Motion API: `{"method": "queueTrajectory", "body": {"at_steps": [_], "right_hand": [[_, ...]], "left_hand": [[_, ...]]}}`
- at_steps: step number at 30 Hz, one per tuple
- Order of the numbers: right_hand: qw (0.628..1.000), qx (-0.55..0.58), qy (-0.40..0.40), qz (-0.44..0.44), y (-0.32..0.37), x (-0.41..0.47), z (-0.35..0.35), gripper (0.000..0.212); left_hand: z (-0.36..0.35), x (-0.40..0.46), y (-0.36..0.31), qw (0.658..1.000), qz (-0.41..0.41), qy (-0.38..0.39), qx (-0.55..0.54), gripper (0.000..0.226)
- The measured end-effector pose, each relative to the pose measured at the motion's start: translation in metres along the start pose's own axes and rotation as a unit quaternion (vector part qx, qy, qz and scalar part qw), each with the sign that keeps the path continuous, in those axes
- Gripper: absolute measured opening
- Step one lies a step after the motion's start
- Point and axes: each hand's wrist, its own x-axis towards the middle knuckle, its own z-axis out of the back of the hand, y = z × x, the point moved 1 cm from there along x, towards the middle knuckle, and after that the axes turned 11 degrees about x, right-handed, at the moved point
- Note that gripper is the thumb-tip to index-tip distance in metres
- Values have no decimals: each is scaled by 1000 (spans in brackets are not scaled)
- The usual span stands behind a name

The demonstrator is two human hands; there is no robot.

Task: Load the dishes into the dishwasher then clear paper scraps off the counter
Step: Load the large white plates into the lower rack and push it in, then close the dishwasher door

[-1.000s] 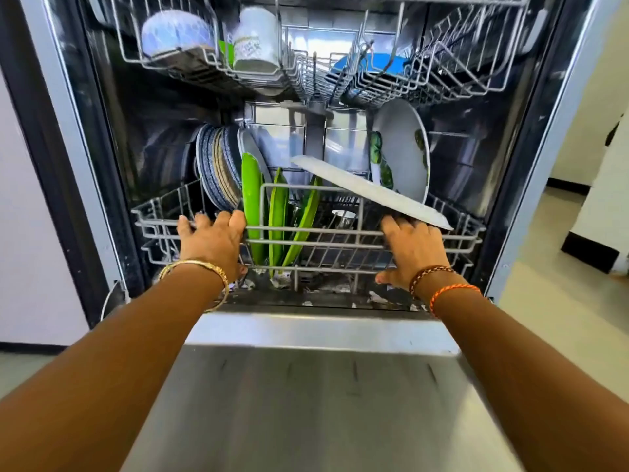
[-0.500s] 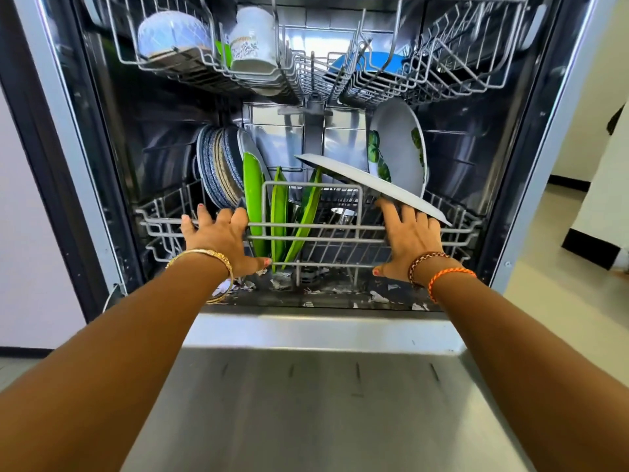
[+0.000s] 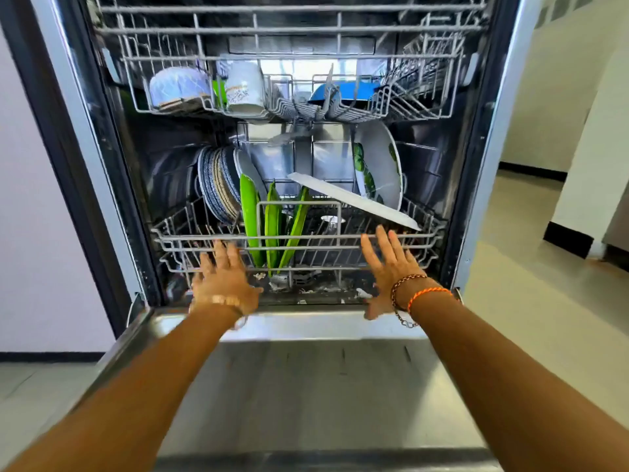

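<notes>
Both hands are out flat at the front of the lower rack, fingers spread and released, gripping nothing. The left hand, blurred, sits at about seven o'clock of the rack; the right hand at about five o'clock, its fingertips near the front rail. I cannot tell whether either palm touches the wire.

The rack sits inside the dishwasher above the open door. It carries patterned plates at ten o'clock, green plates upright in the middle, a leaf-printed plate at two o'clock and a white plate lying tilted across the tines.

Loaded with crockery, the rack is probably heavy but rolls. Its stiff front rail is the place to hold it. That loose white plate could slide and chip.
</notes>
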Motion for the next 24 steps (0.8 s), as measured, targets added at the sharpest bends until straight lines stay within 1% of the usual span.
{"method": "queueTrajectory", "body": {"at_steps": [1,2,4,7,8,9,11,12,13,14,16,17,18,20,21,22,24], "right_hand": [[999,36,25,16,-1,-15,-4,116],[997,70,32,32,-2,-30,-13,109],[994,103,-7,46,-4,-67,-41,99],[992,109,-39,45,-4,-113,-75,91],[992,98,-56,56,-2,-126,-78,87],[989,81,-95,77,0,-136,-78,82],[979,43,-161,120,5,-154,-76,71],[972,34,-186,139,9,-162,-74,66],[968,34,-193,157,13,-174,-73,60],[963,37,-202,177,18,-184,-72,54],[954,49,-213,204,31,-209,-69,42],[952,53,-212,215,36,-220,-66,37],[948,58,-208,233,44,-237,-65,33],[941,80,-199,261,60,-268,-61,28],[939,94,-197,266,69,-286,-58,27],[938,106,-198,262,75,-301,-55,26],[943,140,-195,232,89,-339,-51,28]], "left_hand": [[-16,-20,1,998,-25,-41,-28,80],[-31,-38,1,994,-57,-80,-44,75],[-58,-64,4,981,-126,-146,-21,74],[-67,-97,6,970,-170,-170,41,80],[-61,-108,6,960,-193,-195,59,81],[-57,-115,6,945,-222,-225,78,79],[-47,-133,9,924,-265,-252,109,67],[-43,-140,10,917,-279,-258,121,60],[-39,-151,11,909,-291,-271,123,54],[-35,-159,13,908,-298,-269,121,54],[-31,-181,19,914,-292,-255,118,64],[-30,-190,23,918,-282,-254,116,65],[-27,-205,29,923,-271,-250,105,63],[-20,-234,38,929,-266,-247,76,52],[-18,-251,43,929,-269,-248,61,51],[-17,-267,48,925,-281,-249,50,56],[-18,-306,58,912,-315,-262,22,65]]}}
